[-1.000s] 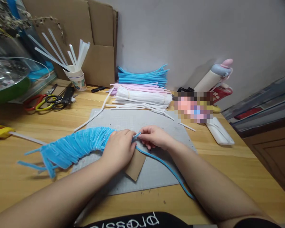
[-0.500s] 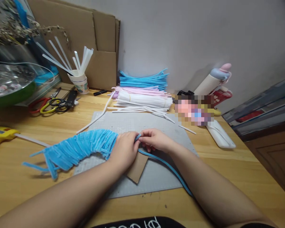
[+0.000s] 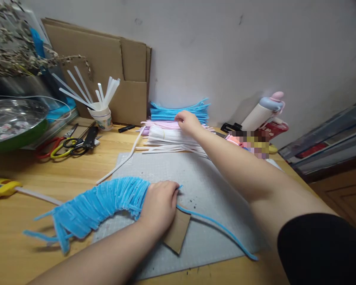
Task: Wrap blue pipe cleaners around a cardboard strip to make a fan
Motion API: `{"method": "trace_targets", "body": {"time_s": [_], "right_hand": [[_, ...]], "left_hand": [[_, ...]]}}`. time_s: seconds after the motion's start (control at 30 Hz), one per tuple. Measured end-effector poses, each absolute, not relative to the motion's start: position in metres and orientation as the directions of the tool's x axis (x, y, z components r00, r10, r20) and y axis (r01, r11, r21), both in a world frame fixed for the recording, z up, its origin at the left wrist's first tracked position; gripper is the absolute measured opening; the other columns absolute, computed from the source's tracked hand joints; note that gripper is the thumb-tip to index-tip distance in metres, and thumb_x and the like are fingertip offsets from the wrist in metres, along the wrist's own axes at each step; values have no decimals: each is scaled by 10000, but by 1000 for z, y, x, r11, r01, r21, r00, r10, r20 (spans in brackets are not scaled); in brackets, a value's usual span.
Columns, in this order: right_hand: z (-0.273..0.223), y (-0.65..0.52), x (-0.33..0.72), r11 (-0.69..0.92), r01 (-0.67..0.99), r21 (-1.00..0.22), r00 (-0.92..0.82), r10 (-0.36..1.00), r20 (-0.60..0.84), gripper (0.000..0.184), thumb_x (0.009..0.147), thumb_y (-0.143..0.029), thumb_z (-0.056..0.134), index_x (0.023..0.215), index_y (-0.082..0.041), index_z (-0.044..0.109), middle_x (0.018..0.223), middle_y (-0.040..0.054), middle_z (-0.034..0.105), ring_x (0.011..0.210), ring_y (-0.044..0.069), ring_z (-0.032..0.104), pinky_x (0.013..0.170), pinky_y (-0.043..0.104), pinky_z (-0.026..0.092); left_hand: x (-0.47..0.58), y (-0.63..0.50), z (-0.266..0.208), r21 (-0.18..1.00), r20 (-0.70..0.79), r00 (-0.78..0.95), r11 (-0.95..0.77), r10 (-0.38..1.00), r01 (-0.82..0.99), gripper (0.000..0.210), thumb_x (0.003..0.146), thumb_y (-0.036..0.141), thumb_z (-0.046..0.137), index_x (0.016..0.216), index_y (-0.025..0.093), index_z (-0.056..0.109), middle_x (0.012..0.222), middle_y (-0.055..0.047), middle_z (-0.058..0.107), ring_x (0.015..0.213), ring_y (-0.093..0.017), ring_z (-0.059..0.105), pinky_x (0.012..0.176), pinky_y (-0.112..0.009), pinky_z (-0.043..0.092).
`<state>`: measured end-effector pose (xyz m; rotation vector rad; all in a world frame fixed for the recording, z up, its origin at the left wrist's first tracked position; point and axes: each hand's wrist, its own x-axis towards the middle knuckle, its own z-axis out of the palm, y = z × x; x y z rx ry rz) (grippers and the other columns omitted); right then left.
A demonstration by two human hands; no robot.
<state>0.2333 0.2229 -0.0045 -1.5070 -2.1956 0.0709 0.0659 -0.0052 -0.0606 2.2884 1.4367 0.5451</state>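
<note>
A curved cardboard strip is wrapped closely in blue pipe cleaners, with loose ends sticking out at its left. My left hand is closed around the wrapped strip near its bare right end. From under that hand a single blue pipe cleaner trails right across the grey cutting mat, and a short blue tip shows by the fingers. My right hand is stretched out to the back, at the front of a bundle of blue pipe cleaners. Its fingers are bent and apart, with nothing visible in them.
Pink and white pipe cleaners lie before the blue bundle. Left are a paper cup of glue sticks, scissors, a yellow glue gun and a green-rimmed bowl. A bottle leans at the back right; cardboard sheets stand behind.
My right hand has left the blue pipe cleaner beside my left hand and moved to the blue bundle at the back. The left hand keeps its grip; the camera view has shifted slightly.
</note>
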Motion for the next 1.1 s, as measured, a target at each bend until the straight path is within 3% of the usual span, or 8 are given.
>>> {"method": "trace_targets", "body": {"time_s": [0.13, 0.3, 0.47, 0.63, 0.83, 1.1], "right_hand": [[-9, 262, 214, 424, 886, -186, -348, 875, 338, 300, 809, -92, 442, 1021, -146, 649, 1080, 106, 603, 1016, 220, 520, 888, 309, 378], [-24, 284, 200, 350, 932, -92, -306, 899, 312, 313, 804, -161, 533, 1107, -158, 611, 1187, 145, 556, 1076, 284, 487, 897, 386, 376], [-37, 294, 191, 309, 949, -60, -280, 916, 287, 239, 806, -104, 478, 978, -129, 642, 1085, 176, 615, 1034, 300, 524, 876, 410, 386], [-39, 297, 190, 298, 949, -99, -257, 918, 302, 281, 787, -100, 470, 1037, -105, 597, 1015, 204, 646, 946, 306, 573, 807, 401, 417], [-40, 298, 206, 347, 909, -229, -251, 897, 364, 344, 832, -139, 416, 1158, -143, 525, 899, 117, 676, 810, 249, 603, 758, 356, 441], [1, 299, 216, 512, 817, -266, -315, 782, 538, 330, 869, -202, 425, 1104, -152, 651, 1116, 89, 622, 1045, 203, 569, 904, 300, 412]], "left_hand": [[66, -4, -60, 497, 105, 412, -407, 905, 767, 197, 909, 202, 442, 970, 187, 628, 944, -55, 687, 914, -236, 611, 814, -388, 435], [66, -4, -60, 494, 96, 425, -414, 900, 765, 204, 914, 206, 429, 971, 198, 625, 928, -52, 677, 899, -237, 601, 800, -393, 434], [65, -3, -59, 483, 75, 439, -418, 895, 769, 205, 911, 197, 425, 962, 203, 624, 905, -47, 666, 871, -242, 595, 773, -406, 434], [65, -2, -59, 488, 63, 442, -414, 895, 769, 197, 904, 190, 430, 945, 202, 622, 903, -49, 658, 872, -241, 586, 771, -405, 430], [65, -2, -60, 478, 66, 437, -413, 897, 775, 186, 895, 174, 445, 944, 205, 621, 908, -34, 663, 872, -235, 590, 773, -398, 427], [66, -3, -62, 471, 84, 434, -420, 897, 776, 176, 895, 181, 452, 933, 208, 622, 898, -27, 658, 867, -237, 589, 768, -401, 428]]}}
